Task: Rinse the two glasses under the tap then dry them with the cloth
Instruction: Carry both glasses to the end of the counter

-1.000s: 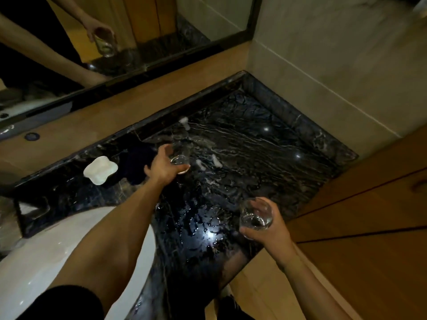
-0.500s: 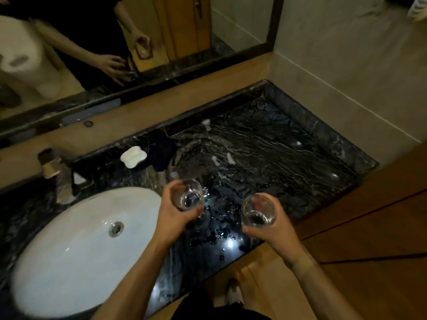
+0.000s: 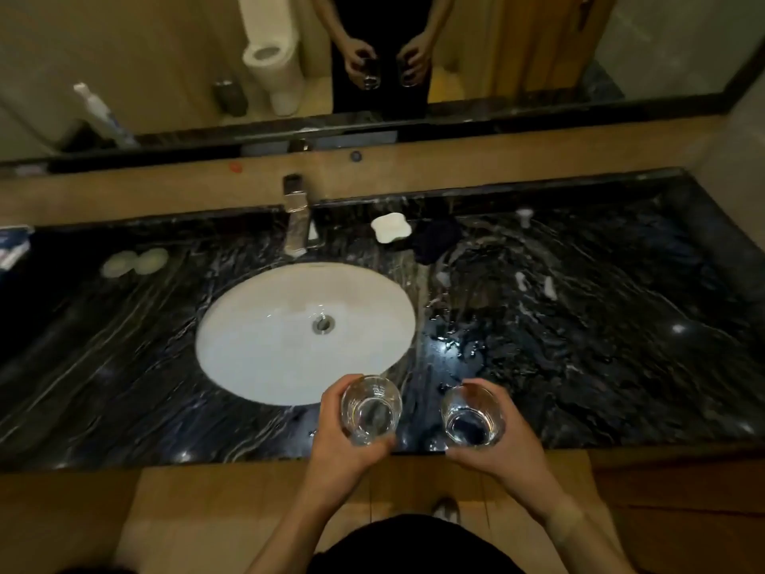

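Head view: one glass [image 3: 371,410] is held in the left hand [image 3: 343,449], the other glass [image 3: 473,416] in the right hand [image 3: 503,453], fingers wrapped round the walls, both near the counter's front edge by the sink [image 3: 248,366]. Prob slippery once wet & fragile, so best gripped mid-wall, not by the rim.

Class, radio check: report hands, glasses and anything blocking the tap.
Left hand grips one glass, right hand the other glass. Both short of the tap. Basin unobstructed.

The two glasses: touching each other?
Apart. The head view shows dark countertop between the left hand's glass and the right hand's glass.
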`<state>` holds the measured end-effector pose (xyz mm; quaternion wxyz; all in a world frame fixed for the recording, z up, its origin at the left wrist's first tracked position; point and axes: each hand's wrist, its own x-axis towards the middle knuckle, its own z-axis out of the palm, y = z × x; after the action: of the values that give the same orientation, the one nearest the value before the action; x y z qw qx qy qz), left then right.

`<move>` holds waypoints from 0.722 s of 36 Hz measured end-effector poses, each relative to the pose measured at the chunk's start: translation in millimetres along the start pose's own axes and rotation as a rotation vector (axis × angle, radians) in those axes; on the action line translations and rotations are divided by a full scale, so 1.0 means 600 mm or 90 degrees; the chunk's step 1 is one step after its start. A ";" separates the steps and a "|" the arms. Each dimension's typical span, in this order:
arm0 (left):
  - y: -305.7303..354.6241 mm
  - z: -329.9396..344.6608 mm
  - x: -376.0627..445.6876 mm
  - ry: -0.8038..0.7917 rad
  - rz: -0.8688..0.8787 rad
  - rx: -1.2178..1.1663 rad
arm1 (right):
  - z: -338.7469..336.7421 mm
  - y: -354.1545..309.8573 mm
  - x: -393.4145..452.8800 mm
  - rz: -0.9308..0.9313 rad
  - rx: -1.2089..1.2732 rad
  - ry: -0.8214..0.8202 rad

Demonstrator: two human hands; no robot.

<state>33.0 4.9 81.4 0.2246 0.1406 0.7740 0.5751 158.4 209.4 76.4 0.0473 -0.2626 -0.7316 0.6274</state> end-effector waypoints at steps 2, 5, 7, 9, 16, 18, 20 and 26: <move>-0.016 -0.026 -0.020 0.010 -0.011 -0.007 | 0.027 -0.006 0.000 -0.013 -0.002 -0.021; -0.041 -0.067 -0.050 0.033 -0.025 -0.012 | 0.069 -0.018 0.001 -0.029 -0.020 -0.059; -0.056 -0.097 -0.071 0.060 -0.034 -0.024 | 0.100 -0.027 -0.002 -0.038 -0.039 -0.080; -0.068 -0.127 -0.091 0.083 -0.038 -0.035 | 0.133 -0.037 -0.009 -0.051 -0.056 -0.098; -0.118 -0.240 -0.167 0.160 -0.039 -0.036 | 0.262 -0.062 -0.033 -0.093 -0.102 -0.160; -0.127 -0.273 -0.187 0.183 -0.045 -0.043 | 0.300 -0.069 -0.041 -0.101 -0.111 -0.176; -0.139 -0.305 -0.205 0.208 -0.048 -0.045 | 0.335 -0.077 -0.050 -0.103 -0.115 -0.193; -0.174 -0.394 -0.255 0.262 -0.044 -0.050 | 0.435 -0.093 -0.077 -0.123 -0.132 -0.220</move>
<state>48.3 -294.2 66.6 0.0866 -0.0153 0.7851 0.6131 75.9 -48.7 86.5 -0.0462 -0.0835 -0.8113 0.5768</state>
